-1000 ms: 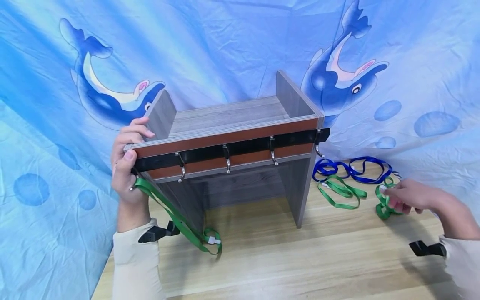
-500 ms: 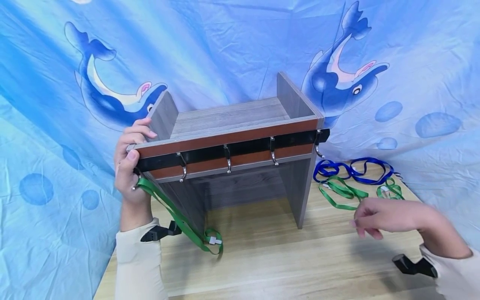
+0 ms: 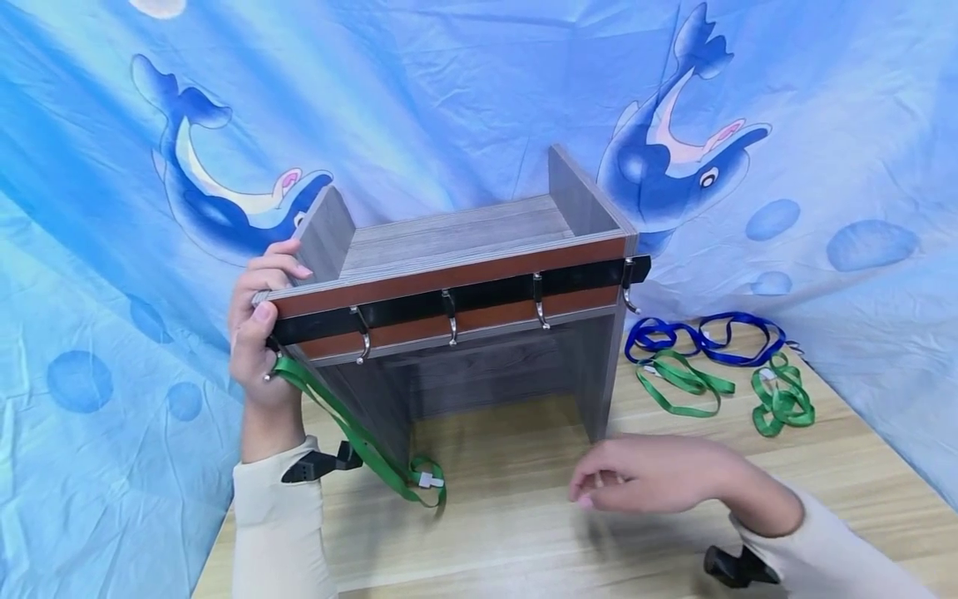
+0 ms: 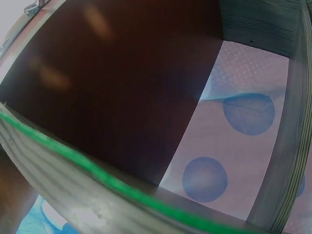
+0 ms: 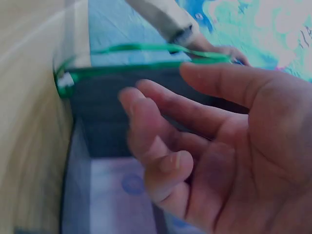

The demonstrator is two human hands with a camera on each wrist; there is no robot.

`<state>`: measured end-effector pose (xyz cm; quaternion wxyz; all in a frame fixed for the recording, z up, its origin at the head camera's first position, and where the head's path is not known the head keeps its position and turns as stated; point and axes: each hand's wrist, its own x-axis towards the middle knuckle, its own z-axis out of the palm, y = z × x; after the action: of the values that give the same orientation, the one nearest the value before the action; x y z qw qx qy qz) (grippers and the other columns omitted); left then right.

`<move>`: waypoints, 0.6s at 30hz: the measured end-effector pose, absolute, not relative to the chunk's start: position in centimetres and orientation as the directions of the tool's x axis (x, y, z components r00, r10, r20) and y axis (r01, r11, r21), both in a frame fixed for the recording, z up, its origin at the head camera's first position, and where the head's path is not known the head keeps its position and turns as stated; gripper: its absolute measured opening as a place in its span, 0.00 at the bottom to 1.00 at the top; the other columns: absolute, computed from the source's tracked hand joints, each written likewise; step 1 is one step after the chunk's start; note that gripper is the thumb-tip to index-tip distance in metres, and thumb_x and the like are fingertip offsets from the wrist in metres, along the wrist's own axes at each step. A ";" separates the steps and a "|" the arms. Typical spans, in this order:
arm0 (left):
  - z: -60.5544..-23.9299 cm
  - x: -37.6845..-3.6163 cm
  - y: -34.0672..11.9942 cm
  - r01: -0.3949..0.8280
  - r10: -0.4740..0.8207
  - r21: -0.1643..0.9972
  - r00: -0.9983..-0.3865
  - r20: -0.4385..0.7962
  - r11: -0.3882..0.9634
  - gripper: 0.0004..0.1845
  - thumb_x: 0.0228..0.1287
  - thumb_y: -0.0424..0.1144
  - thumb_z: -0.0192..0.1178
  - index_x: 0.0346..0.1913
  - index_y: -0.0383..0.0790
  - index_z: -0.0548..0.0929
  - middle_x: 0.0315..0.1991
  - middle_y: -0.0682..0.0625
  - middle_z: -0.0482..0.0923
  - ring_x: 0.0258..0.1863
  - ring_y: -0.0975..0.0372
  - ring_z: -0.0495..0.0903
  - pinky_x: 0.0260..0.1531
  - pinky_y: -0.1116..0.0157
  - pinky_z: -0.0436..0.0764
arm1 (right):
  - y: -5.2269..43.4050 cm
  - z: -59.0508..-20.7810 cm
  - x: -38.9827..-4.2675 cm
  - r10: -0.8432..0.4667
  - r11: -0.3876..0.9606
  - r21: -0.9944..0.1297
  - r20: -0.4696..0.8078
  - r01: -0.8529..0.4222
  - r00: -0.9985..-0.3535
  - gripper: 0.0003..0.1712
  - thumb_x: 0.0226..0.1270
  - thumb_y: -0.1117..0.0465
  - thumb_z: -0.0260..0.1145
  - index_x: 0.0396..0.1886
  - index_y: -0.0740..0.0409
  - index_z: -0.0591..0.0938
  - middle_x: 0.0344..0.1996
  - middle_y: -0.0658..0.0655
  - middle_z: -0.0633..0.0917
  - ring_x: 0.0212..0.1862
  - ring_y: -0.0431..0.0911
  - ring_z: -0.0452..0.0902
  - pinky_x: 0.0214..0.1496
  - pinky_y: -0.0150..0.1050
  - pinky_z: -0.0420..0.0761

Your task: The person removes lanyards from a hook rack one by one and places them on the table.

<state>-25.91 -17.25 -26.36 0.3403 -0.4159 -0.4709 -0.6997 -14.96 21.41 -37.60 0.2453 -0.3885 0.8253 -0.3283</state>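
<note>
The shelf (image 3: 479,274) stands at the back of the table (image 3: 524,532), near its left edge. Loose straps (image 3: 711,358) lie to its right by the table's back right corner. One strap (image 3: 359,441) hangs from the shelf's left end down onto the table.

**Colours/patterns**

Shelf unit (image 3: 464,233): grey woodgrain, front rail (image 3: 449,304) red-brown with a black strip, silver hooks (image 3: 362,334). Lanyard on the left (image 3: 352,433): green, white clip. Loose lanyards on the bench (image 3: 524,532): two green (image 3: 684,378), one blue (image 3: 703,337). Bench: light woodgrain. Backdrop (image 3: 449,91): blue cloth, dolphin and bubble print. Sleeves (image 3: 273,532): cream.
</note>
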 end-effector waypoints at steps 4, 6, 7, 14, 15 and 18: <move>-26.4 -26.0 -17.3 0.869 -0.080 0.375 -0.420 0.904 -0.323 0.13 0.66 0.37 0.50 0.28 0.31 0.76 0.41 0.42 0.83 0.66 0.43 0.71 0.78 0.51 0.57 | 18.4 -38.2 -15.6 -0.821 0.423 -0.722 -0.049 -0.548 -0.569 0.14 0.84 0.49 0.57 0.56 0.42 0.86 0.45 0.39 0.87 0.37 0.27 0.76 0.42 0.27 0.82; -26.4 -26.0 -17.6 0.869 -0.066 0.381 -0.421 0.905 -0.317 0.13 0.67 0.37 0.50 0.28 0.31 0.76 0.42 0.43 0.83 0.67 0.42 0.71 0.78 0.51 0.57 | 16.9 -38.3 -15.9 -0.826 0.381 -0.742 -0.006 -0.551 -0.563 0.13 0.84 0.50 0.57 0.56 0.43 0.86 0.47 0.41 0.86 0.36 0.26 0.74 0.41 0.27 0.82; -26.4 -26.1 -17.7 0.866 -0.056 0.385 -0.423 0.904 -0.318 0.13 0.67 0.37 0.50 0.28 0.32 0.77 0.42 0.43 0.83 0.67 0.42 0.71 0.79 0.51 0.57 | 16.1 -38.3 -16.0 -0.828 0.358 -0.756 0.014 -0.548 -0.561 0.13 0.84 0.50 0.57 0.56 0.42 0.86 0.49 0.42 0.85 0.35 0.26 0.74 0.41 0.27 0.82; -26.4 -26.4 -19.1 0.862 0.052 0.423 -0.426 0.903 -0.280 0.12 0.69 0.36 0.48 0.33 0.32 0.79 0.46 0.44 0.84 0.71 0.43 0.69 0.80 0.51 0.55 | 11.1 -37.3 -16.6 -0.805 0.215 -0.848 0.126 -0.484 -0.579 0.15 0.84 0.51 0.58 0.63 0.43 0.82 0.55 0.45 0.84 0.31 0.29 0.74 0.37 0.26 0.78; -26.4 -26.4 -19.3 0.861 0.073 0.429 -0.426 0.902 -0.271 0.12 0.70 0.36 0.48 0.33 0.33 0.79 0.47 0.44 0.84 0.71 0.43 0.68 0.81 0.52 0.54 | 10.6 -37.2 -16.7 -0.800 0.193 -0.861 0.139 -0.470 -0.584 0.16 0.84 0.51 0.59 0.64 0.43 0.81 0.56 0.45 0.83 0.32 0.30 0.76 0.37 0.26 0.79; -26.3 -26.4 -20.0 0.854 0.120 0.448 -0.431 0.894 -0.264 0.12 0.70 0.35 0.47 0.36 0.33 0.80 0.49 0.45 0.84 0.73 0.44 0.66 0.81 0.52 0.53 | 9.0 -37.2 -16.7 -0.787 0.116 -0.892 0.185 -0.437 -0.588 0.19 0.83 0.54 0.59 0.68 0.45 0.79 0.61 0.48 0.82 0.34 0.33 0.81 0.37 0.28 0.81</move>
<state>-26.35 -20.01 -26.28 0.2810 -0.4532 -0.5375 -0.6533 -16.73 9.01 -37.20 0.1702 -0.4206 0.7274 -0.5148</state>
